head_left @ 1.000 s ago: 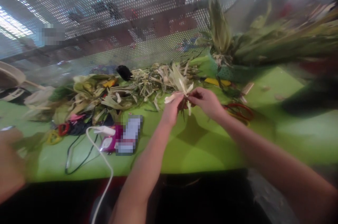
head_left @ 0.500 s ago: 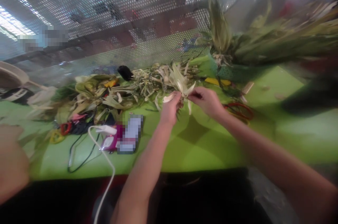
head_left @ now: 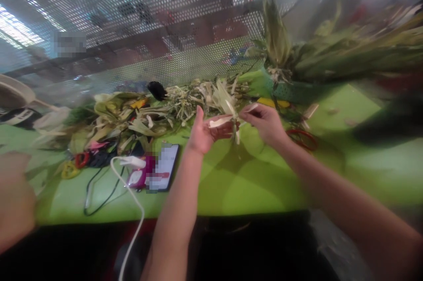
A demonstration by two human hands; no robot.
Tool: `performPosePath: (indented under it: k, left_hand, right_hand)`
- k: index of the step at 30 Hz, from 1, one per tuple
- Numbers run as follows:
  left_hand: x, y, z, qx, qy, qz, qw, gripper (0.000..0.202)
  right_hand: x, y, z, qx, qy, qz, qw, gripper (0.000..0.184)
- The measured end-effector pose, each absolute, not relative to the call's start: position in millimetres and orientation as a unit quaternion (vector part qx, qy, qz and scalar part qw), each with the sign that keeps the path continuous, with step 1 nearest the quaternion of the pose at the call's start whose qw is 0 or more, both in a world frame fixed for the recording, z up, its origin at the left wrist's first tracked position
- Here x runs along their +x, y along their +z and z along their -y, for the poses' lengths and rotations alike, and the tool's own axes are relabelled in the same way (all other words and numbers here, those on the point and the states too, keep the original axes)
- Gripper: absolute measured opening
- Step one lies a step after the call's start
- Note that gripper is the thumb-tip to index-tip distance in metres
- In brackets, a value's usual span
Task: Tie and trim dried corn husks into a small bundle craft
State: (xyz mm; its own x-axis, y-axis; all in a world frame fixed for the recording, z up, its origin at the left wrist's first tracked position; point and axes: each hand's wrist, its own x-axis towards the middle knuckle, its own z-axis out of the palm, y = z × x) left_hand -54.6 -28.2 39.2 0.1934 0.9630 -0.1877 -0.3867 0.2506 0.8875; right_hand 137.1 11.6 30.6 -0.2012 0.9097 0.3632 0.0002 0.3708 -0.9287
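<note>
A small star-like piece of pale corn husk strips (head_left: 220, 121) spreads between my two hands. My left hand (head_left: 206, 134) has its thumb raised away from the fingers, which stretch out flat behind the piece; one strip lies across them. My right hand (head_left: 266, 123) pinches a husk strip at the right side of the piece, thumb against fingertips. Behind them, loose dried corn husks (head_left: 185, 103) form a long heap, so the piece's upper edge is hard to tell apart from it.
A phone (head_left: 164, 167) lies beside a magenta device (head_left: 140, 178) with a white cable (head_left: 135, 204). Red-handled scissors (head_left: 302, 139) sit right of my hands. A green basket (head_left: 287, 89) holds long husks. Another person's arm (head_left: 16, 201) shows at left. A perforated screen (head_left: 198, 38) stands behind the table.
My left hand has loosened its pinch; its thumb has lifted and its fingers have straightened. My right hand has shifted slightly right, and a pale strip shows above its fingers.
</note>
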Motion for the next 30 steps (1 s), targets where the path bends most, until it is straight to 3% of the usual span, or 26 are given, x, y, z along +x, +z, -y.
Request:
performPosePath:
  k: [8,15,26,30]
  left_hand:
    - [-38,19,27,0.479,0.489,-0.414,0.6,0.034]
    - [-26,18,28,0.553,0.477,-0.428,0.532,0.027]
    - [-24,17,31,0.576,0.464,-0.448,0.502,0.027]
    - [-19,15,31,0.584,0.452,-0.454,0.498,0.026]
  right_hand:
    - [135,29,-6,-0.339,0.431,0.668,0.503,0.031]
    - [138,22,-13,-0.377,0.361,0.686,0.507,0.029]
    - [141,35,-11,-0.352,0.49,0.659,0.449,0.023]
    - [142,35,-11,-0.369,0.471,0.672,0.436,0.025]
